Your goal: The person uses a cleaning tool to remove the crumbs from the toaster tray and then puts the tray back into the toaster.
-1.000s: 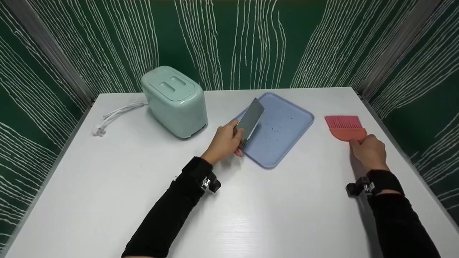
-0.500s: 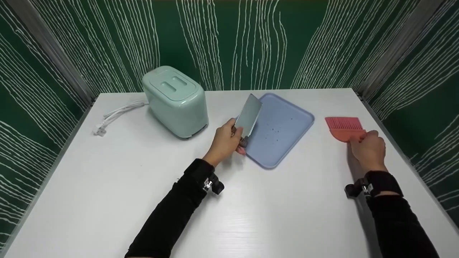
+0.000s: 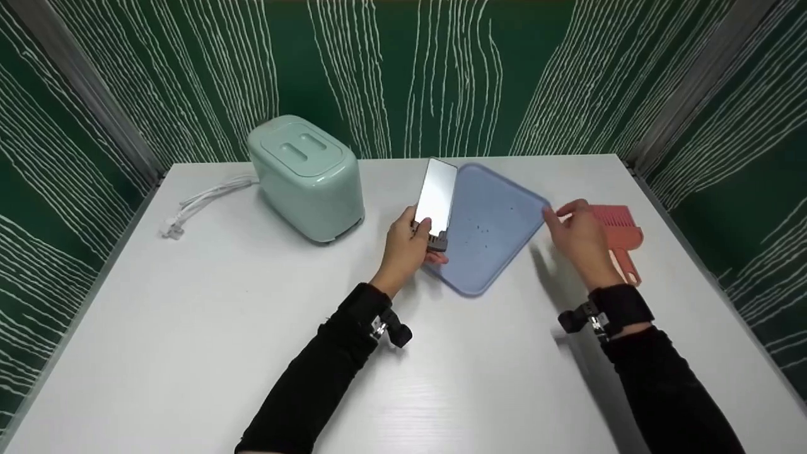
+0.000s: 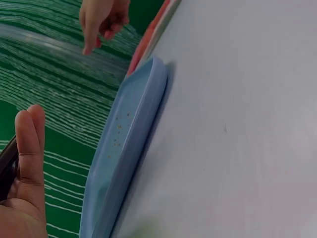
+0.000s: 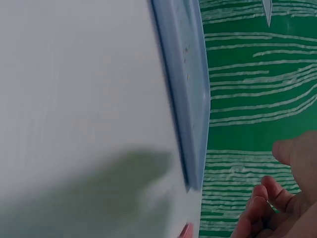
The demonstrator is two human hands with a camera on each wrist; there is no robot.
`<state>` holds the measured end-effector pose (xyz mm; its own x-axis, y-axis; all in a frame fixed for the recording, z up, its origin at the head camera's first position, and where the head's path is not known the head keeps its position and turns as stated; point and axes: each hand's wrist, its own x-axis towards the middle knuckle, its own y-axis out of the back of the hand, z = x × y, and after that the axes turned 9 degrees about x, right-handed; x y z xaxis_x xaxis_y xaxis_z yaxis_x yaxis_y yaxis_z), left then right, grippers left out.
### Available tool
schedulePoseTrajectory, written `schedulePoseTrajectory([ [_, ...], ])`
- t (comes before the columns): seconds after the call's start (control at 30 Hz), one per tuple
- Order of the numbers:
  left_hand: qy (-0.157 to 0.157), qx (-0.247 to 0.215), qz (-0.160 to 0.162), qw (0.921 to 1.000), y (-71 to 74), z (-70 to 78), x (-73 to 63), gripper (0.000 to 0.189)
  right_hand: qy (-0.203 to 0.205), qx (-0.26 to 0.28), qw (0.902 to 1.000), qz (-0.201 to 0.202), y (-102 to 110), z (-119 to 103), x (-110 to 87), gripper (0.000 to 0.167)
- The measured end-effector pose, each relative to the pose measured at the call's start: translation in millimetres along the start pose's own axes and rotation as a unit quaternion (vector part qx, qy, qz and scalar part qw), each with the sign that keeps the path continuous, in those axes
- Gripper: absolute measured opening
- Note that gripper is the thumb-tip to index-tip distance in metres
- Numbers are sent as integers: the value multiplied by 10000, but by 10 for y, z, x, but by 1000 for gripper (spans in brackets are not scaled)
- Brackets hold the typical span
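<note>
My left hand (image 3: 403, 249) grips the dark end of a flat, shiny metal crumb tray (image 3: 436, 195), raised over the left side of a blue tray (image 3: 463, 271). Dark crumbs (image 3: 484, 229) lie scattered in the blue tray. Near that tray's right corner is my right hand (image 3: 580, 239), its fingers loosely bent around nothing. The left wrist view shows the right hand (image 4: 104, 22) in the air, apart from the blue tray (image 4: 148, 109). A red-orange brush (image 3: 623, 238) lies on the table just right of that hand, partly covered by it.
A mint-green toaster (image 3: 309, 183) stands at the back left. Its white cord and plug (image 3: 202, 202) trail left on the white table (image 3: 441, 378). Green walls with white lines (image 3: 441, 75) enclose the back and sides.
My right hand has let go of the brush and moved left to the blue tray's corner. My left hand has turned the crumb tray more upright, its face now reflecting bright light.
</note>
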<state>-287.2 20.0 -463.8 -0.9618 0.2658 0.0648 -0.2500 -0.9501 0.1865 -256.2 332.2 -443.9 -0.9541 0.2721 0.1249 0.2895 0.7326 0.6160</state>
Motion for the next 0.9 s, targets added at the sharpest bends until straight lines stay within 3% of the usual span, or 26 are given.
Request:
schedulePoseTrajectory([
  [0.07, 29, -202, 87, 9998, -43, 1, 6, 25, 170, 69, 9996, -218, -127, -168, -12, 56],
  [0.23, 246, -684, 349, 9967, -193, 27, 10, 36, 66, 278, 9933, -1123, -432, -518, -78, 69],
  [0.4, 273, -1005, 493, 9933, -389, 43, 9, 23, -119, 692, 9808, -1820, -691, -724, -156, 72],
  [0.63, 133, -567, 701, 9958, -573, 44, -1, 19, -24, 1386, 9736, -1811, -925, -780, -241, 52],
  [0.73, 112, -335, 774, 9964, -589, 43, -1, 22, -116, 1785, 9680, -1762, -983, -770, -257, 44],
  [0.9, 99, 246, 893, 9956, -560, 41, -2, 25, -204, 2001, 9664, -1599, -1049, -768, -262, 40],
])
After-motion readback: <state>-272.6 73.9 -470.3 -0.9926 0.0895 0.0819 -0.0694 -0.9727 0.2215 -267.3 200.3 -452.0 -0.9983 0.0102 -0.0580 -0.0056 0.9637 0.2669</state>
